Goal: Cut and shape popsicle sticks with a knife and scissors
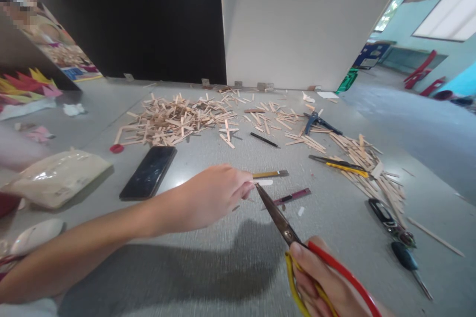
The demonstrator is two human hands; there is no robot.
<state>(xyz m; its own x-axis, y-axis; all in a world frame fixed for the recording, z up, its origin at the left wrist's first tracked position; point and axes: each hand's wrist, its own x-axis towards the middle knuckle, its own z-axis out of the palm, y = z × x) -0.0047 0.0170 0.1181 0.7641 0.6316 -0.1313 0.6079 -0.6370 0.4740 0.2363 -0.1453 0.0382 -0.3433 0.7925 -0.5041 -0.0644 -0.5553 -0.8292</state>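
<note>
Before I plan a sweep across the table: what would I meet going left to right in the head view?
Plastic packet → dark phone → left hand → scissor blades → right hand → black-handled tool. Things that overlap these are left out.

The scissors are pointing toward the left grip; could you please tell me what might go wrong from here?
The tips of the scissors are close to the left grip, so a slip might nick a finger. The purple tool lies near the blades in this view and could get knocked.
</note>
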